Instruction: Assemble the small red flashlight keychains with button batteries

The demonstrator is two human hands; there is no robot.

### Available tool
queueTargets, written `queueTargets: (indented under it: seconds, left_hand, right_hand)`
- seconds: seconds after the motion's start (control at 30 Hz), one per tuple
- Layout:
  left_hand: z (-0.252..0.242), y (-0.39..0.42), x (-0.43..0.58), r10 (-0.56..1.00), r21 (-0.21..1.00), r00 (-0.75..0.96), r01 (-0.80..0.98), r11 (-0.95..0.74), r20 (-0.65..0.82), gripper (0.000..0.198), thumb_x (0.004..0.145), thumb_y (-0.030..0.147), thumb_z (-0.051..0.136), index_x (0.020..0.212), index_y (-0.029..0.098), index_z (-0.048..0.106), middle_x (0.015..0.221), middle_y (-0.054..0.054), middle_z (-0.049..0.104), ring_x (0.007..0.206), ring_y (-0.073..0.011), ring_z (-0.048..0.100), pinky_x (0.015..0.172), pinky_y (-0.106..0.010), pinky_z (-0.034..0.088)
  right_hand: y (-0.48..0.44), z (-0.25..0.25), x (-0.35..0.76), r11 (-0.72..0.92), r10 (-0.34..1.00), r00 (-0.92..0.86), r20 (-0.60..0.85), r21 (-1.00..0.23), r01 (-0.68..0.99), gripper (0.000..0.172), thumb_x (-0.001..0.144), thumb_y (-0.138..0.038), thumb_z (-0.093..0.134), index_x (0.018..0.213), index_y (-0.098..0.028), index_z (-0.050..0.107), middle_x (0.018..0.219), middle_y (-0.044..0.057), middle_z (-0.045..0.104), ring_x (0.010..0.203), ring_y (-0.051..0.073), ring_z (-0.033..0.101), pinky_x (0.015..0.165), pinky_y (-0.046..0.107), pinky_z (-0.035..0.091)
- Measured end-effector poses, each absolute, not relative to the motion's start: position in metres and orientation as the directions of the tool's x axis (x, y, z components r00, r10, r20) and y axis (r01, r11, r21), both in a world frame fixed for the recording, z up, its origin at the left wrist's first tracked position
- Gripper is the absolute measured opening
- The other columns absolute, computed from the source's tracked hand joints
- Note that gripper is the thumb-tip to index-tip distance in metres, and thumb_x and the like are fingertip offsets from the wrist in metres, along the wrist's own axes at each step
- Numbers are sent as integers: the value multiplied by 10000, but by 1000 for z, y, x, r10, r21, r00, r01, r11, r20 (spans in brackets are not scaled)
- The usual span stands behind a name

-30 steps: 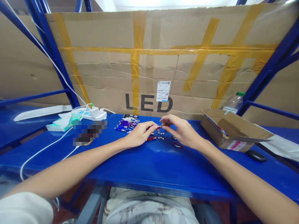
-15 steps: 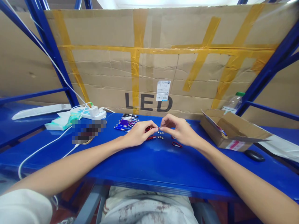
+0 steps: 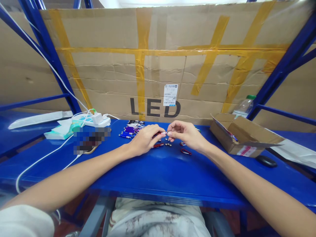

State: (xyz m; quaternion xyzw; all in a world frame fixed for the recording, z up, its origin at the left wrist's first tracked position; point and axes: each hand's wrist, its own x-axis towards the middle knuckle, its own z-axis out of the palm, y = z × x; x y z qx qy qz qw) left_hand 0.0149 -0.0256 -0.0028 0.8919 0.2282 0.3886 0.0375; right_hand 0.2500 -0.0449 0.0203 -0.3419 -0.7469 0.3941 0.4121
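Observation:
My left hand [image 3: 143, 140] is closed around a small red keychain flashlight [image 3: 160, 133], held just above the blue table [image 3: 163, 171]. My right hand [image 3: 185, 134] pinches at the flashlight's open end with thumb and forefinger; what sits between those fingertips is too small to name. Beneath the hands lie another red flashlight [image 3: 158, 145], several small button batteries [image 3: 169, 144] and a red carabiner clip [image 3: 185, 151]. A pile of blue and purple flashlights [image 3: 130, 129] lies just left of my left hand.
An open cardboard box [image 3: 240, 135] stands at the right, with a black mouse [image 3: 266, 161] in front of it and a plastic bottle [image 3: 243, 107] behind. At the left are a white power strip [image 3: 92, 119] with cables, a tissue pack [image 3: 61, 131] and a blurred object. Taped cardboard walls off the back.
Both hands have drawn slightly closer together around the red flashlight; the view has shifted a little, and the things on the table have stayed put.

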Motion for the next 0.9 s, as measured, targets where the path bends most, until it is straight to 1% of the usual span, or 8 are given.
queueTargets:
  seconds: [0.1,0.17,0.33,0.5,0.6,0.7,0.77,0.9]
  left_hand:
    - [-2,-28,19,551,419,543,358,-834,633,289,1096,405,532,1076,191,725,958,-55,746,827,-184,672,790,-305,509]
    - [-2,-30,20,606,509,518,336,-793,603,274,1080,399,561,1063,188,734,978,-50,768,835,-187,687,777,-300,510]
    - [-2,-32,22,624,548,487,308,-778,612,270,1058,402,590,1053,180,742,995,-51,777,855,-192,702,794,-304,522]
    - [-1,-37,26,690,654,471,273,-706,549,308,1051,453,599,1056,181,744,997,-46,788,869,-195,707,791,-298,548]
    - [0,-39,25,650,581,473,305,-754,595,274,1057,421,607,1050,180,737,997,-46,782,888,-192,701,822,-299,534]
    - [-1,-35,22,541,420,503,343,-841,674,226,1071,373,603,1060,181,721,978,-51,757,868,-183,688,833,-301,526]
    - [-2,-32,19,450,297,534,351,-888,716,215,1083,359,587,1071,180,707,960,-56,736,873,-186,683,841,-306,527]
    - [-4,-27,16,311,123,563,346,-930,765,194,1095,327,567,1092,174,687,930,-61,711,875,-191,671,839,-315,523]
  right_hand:
    - [-43,15,252,619,775,-403,486,-712,332,244,946,-467,722,953,-226,684,811,22,733,756,205,686,724,350,564]
    - [-42,12,253,675,737,-404,542,-611,413,191,990,-425,672,970,-235,685,829,25,737,756,204,680,721,344,548]
    - [-43,9,253,712,702,-409,584,-549,438,190,1032,-428,632,982,-245,648,811,19,723,714,201,681,704,338,535]
    - [-46,7,251,727,672,-382,634,-469,501,265,1072,-461,562,933,-244,626,783,24,700,692,194,651,683,330,501]
    - [-46,6,249,696,717,-385,581,-560,449,326,1069,-514,550,904,-239,608,753,15,679,662,183,635,656,321,505]
    - [-47,8,245,576,804,-388,451,-754,316,412,999,-623,623,886,-228,609,733,1,667,617,165,618,596,303,510]
    - [-47,9,243,478,843,-387,373,-849,225,483,925,-689,692,863,-216,613,719,-6,657,594,149,601,555,283,498]
    - [-46,11,241,320,888,-389,246,-938,136,541,836,-713,783,815,-197,622,686,-12,641,578,121,571,529,251,465]
